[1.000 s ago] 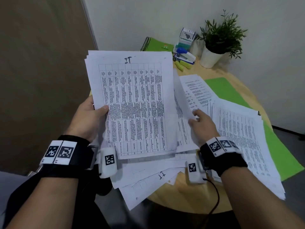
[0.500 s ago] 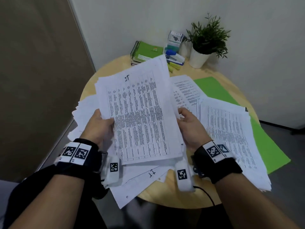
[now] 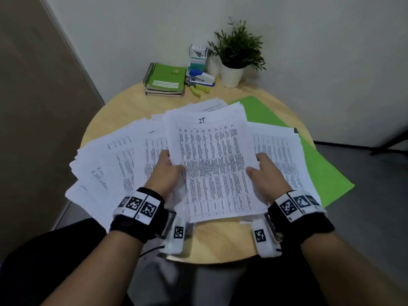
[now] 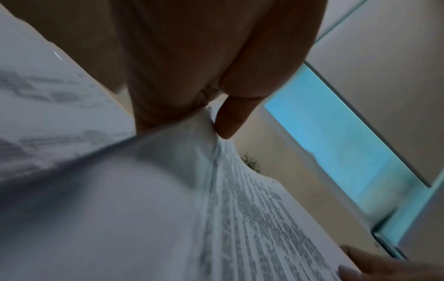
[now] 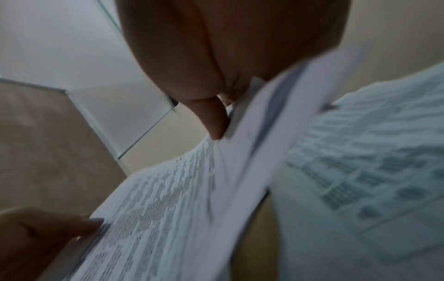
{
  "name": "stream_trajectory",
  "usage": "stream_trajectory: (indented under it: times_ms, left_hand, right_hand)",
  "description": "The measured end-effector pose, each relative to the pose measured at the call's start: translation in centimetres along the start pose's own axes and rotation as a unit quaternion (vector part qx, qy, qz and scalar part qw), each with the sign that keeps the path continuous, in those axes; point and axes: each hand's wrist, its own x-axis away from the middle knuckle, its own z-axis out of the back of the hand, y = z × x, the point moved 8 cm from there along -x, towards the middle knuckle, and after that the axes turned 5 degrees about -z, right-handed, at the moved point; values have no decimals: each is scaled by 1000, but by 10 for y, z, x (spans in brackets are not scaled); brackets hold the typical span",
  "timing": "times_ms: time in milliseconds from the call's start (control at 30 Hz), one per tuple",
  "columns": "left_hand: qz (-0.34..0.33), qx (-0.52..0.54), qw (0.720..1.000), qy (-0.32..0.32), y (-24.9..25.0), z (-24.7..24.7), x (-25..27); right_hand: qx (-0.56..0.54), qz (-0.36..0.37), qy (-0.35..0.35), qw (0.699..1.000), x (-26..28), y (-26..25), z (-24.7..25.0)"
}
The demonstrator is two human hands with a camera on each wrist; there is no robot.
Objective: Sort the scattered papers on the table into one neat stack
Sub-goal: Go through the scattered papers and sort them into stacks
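A bundle of printed white papers (image 3: pixel 214 164), its top sheet a table with a handwritten mark at the head, lies low over the round wooden table (image 3: pixel 220 239). My left hand (image 3: pixel 167 171) grips its left edge, thumb on top (image 4: pixel 225 117). My right hand (image 3: pixel 262 173) grips its right edge, thumb on the sheet (image 5: pixel 213 117). More loose papers (image 3: pixel 114 164) fan out to the left under the bundle, and another pile (image 3: pixel 280 155) lies to the right. The fingers beneath the bundle are hidden.
A green folder (image 3: pixel 320 164) lies under the right-hand pile. At the table's far edge stand green spiral notebooks (image 3: pixel 165 79), a stapler with small boxes (image 3: pixel 199 74) and a potted plant (image 3: pixel 234 60). A wall stands behind, a brown panel to the left.
The bundle was held upright in my left hand; my right hand then took its right edge, and both hands have lowered it flat toward the table.
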Motion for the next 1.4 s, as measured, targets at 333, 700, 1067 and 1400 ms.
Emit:
stream_trajectory:
  times_ms: [333,700,1067,1400]
  left_hand:
    - [-41,-121,990,-67,21,-141,-2]
    - [-1,-178,975,-136,9,-175,3]
    - [-63,-68,995,-21,39,-23,-10]
    - [-49,-32,993,99,0,120,-20]
  right_hand:
    - [61,-85,89,990,-18,84,99]
    - [111,-118,47,986,-25,116,106]
    - [96,38,29,994,-14,3,37]
    - [232,-13,-102,967,-26,-38,-109]
